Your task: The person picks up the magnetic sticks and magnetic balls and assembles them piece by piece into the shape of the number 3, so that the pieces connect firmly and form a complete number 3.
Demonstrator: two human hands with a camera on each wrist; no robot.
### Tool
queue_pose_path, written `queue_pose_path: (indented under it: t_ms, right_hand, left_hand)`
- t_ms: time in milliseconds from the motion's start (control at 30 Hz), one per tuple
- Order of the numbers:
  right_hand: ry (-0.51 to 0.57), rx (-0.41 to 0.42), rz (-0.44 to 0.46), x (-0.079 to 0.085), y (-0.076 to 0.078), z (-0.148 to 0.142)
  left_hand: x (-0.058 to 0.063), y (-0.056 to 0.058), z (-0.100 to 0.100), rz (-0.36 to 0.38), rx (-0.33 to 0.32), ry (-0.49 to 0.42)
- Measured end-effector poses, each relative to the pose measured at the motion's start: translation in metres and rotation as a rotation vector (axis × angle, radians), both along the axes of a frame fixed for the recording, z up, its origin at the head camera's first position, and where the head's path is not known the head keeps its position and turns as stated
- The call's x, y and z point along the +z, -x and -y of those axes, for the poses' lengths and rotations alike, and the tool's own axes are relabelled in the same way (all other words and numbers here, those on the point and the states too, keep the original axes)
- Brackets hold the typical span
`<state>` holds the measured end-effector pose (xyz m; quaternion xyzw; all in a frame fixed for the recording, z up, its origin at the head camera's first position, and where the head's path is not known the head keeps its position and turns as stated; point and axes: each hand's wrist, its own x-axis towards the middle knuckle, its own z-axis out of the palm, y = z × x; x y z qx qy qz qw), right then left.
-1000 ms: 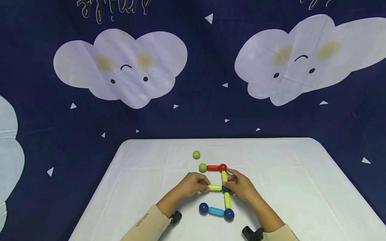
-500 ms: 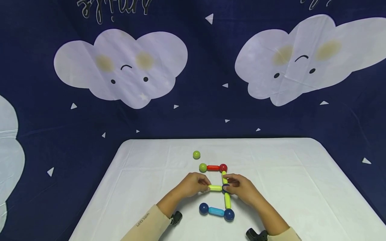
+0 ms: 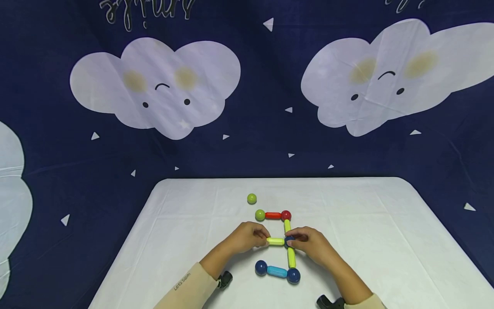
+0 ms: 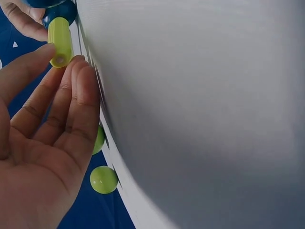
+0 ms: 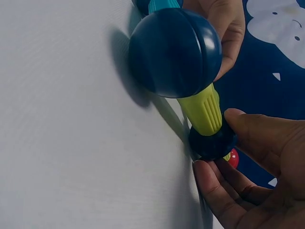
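Observation:
My left hand (image 3: 248, 236) pinches the free left end of a yellow-green rod (image 3: 275, 241). That rod meets a dark blue ball (image 5: 213, 143) at its right end, and my right hand (image 3: 308, 242) holds this ball between thumb and fingers. From the ball, one yellow-green rod (image 3: 287, 225) runs up to a red ball (image 3: 286, 215), and another (image 3: 291, 257) runs down to a larger dark blue ball (image 3: 293, 275). A red rod (image 3: 273, 215) links the red ball to a green ball (image 3: 260, 215). At the bottom, a light blue rod (image 3: 276, 271) joins two dark blue balls.
A loose green ball (image 3: 252, 198) lies behind the joined pieces on the white table (image 3: 185, 206). Behind the table hangs a dark blue cloth (image 3: 262, 163) printed with clouds. A black wrist camera (image 3: 225, 280) sits at the left sleeve.
My right fingers have drawn back from near the red ball and upper rod to the middle blue ball. The left hand keeps its pinch on the rod.

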<state>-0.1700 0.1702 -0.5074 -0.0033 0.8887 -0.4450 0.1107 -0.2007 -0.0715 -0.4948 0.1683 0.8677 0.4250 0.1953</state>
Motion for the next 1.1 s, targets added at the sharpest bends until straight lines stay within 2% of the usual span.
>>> queue_pose_path:
  t_ms: [133,267,533,767,1100]
  right_hand:
    - [0.004,-0.003,-0.001,0.001,-0.001,0.000]
    - [-0.004,-0.007,0.003,0.001,-0.002,0.000]
    - [-0.007,-0.009,-0.003,0.002,-0.003,-0.001]
    - [-0.009,-0.021,0.010,0.001,-0.003,0.001]
    - [-0.009,-0.036,0.014,-0.001,-0.002,0.001]
  left_hand:
    - [0.002,0.003,0.003,0.010,0.008,-0.023]
    - [0.006,0.010,0.009,-0.009,0.051,-0.058]
    - [0.016,0.033,0.019,-0.102,0.248,-0.107]
    - [0.011,0.058,0.024,-0.145,0.399,-0.116]
    - [0.004,0.082,0.022,-0.155,0.446,-0.085]
